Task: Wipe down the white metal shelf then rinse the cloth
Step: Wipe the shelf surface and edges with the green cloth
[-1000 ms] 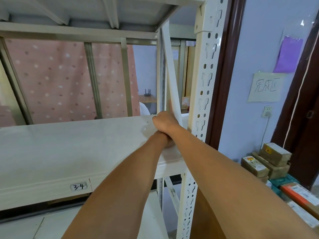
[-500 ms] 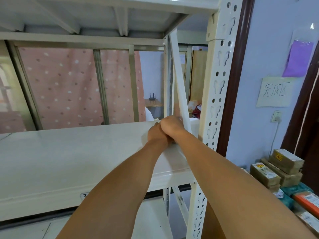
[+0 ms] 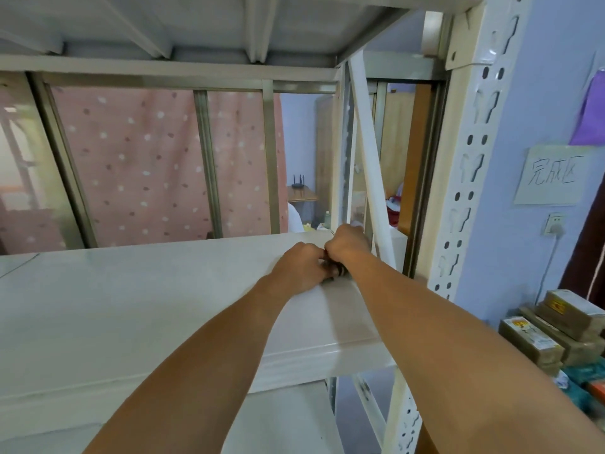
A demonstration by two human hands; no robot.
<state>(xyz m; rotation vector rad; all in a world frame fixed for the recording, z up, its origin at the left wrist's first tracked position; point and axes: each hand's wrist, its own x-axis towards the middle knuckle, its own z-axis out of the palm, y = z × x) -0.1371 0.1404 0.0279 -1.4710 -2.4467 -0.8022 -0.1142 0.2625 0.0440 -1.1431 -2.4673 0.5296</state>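
Both bare arms reach out long and nearly straight over the white metal shelf (image 3: 137,309), meeting at its far right corner. The left hand (image 3: 299,268) lies knuckles up, palm down on the shelf board, its fingers curled under and pressed against the right hand (image 3: 347,245). The right hand sits just behind it, bunched into a loose fist close to the slanted white brace (image 3: 370,178) and the rear upright. Between and beneath the two hands a small dark, striped bit of the cloth (image 3: 339,273) shows against the board; most of it is hidden, so I cannot tell which fingers actually grip it, only that both hands are clenched around that spot. To the right stands the perforated front post (image 3: 471,178), with stacked parcels (image 3: 563,329) on the floor beyond it.
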